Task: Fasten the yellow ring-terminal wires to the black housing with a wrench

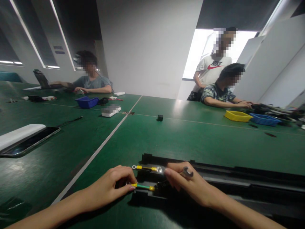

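Note:
My left hand point(119, 184) pinches the left end of a short green wire point(143, 186) with yellow sleeves at its ends. A second short wire point(146, 168), with yellow sleeves and a ring terminal at its left end, lies just above it. My right hand point(188, 181) is closed around a metal wrench point(187, 172); one open jaw shows above the fingers, and a flat metal end reaches the right terminal of the upper wire. Both wires meet the left end of a long black channelled part point(224, 173), which runs off to the right under my right forearm.
A phone point(30, 141) lies by a white box point(21, 133) at left. Across the green table point(133, 136) are a small black block point(160, 118), a blue bin point(87, 102), a yellow tray point(238, 116) and a blue tray point(265, 119). Three people are beyond.

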`<state>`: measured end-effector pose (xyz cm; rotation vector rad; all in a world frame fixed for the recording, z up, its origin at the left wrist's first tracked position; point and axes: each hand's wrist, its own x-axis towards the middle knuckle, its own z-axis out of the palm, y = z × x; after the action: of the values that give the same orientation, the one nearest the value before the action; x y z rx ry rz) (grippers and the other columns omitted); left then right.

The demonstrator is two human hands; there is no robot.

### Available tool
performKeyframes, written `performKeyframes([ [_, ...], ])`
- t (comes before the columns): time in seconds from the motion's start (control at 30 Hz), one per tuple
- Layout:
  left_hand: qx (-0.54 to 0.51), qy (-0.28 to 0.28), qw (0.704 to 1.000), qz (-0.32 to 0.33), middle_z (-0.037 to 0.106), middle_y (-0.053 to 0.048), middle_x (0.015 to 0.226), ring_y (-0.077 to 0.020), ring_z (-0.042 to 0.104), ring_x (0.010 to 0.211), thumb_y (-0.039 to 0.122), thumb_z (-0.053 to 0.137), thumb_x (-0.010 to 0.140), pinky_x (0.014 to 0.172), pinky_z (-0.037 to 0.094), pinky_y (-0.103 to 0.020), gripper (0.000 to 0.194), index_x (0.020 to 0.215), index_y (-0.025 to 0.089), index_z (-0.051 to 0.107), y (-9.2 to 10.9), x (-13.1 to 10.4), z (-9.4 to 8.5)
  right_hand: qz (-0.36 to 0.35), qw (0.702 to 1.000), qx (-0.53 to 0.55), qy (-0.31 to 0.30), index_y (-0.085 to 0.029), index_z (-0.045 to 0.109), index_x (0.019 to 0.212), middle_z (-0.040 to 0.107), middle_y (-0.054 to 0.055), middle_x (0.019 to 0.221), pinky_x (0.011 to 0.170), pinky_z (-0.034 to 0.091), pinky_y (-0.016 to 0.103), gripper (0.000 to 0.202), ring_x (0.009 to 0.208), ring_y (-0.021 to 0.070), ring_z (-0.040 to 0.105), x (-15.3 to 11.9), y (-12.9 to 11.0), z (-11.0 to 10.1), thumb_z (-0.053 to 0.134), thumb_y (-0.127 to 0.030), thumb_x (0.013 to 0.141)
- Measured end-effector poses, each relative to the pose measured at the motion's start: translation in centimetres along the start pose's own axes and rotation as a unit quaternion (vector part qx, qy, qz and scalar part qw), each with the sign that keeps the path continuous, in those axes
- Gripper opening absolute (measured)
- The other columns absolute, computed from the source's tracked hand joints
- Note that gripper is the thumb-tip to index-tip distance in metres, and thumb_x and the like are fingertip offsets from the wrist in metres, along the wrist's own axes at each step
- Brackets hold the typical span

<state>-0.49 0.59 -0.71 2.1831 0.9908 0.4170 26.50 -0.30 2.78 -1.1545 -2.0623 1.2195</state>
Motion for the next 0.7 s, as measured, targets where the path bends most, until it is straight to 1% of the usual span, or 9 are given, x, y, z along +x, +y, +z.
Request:
performKeyframes([
  [0.43, 0.005, 0.007, 1.0, 0.009, 0.064, 0.0, 0.086, -0.0164, 0.057, 0.079, 0.023, 0.057, 0.092, 0.072, 0.04, -0.025, 0.009, 0.087, 0.018, 0.062, -0.05, 0.03, 0.06, -0.005, 1.0, -0.006, 0.005, -0.016, 0.047, 0.06, 0.043, -0.002, 0.054, 0.048, 0.03, 0.021, 0.048, 0.05, 0.0094, 0.038, 0.04, 0.02, -0.07, 0.04, -0.049, 0.094],
  [0.7, 0.002, 0.011, 1.0, 0.01, 0.064, -0.001, 0.086, -0.0162, 0.057, 0.078, 0.026, 0.057, 0.092, 0.07, 0.04, -0.024, 0.011, 0.088, 0.018, 0.063, -0.12, -0.09, 0.17, -0.004, 1.0, -0.004, 0.002, -0.016, 0.048, 0.061, 0.042, -0.003, 0.053, 0.047, 0.029, 0.02, 0.047, 0.049, 0.009, 0.037, -0.02, -0.07, 0.03, 0.041, -0.049, 0.094],
])
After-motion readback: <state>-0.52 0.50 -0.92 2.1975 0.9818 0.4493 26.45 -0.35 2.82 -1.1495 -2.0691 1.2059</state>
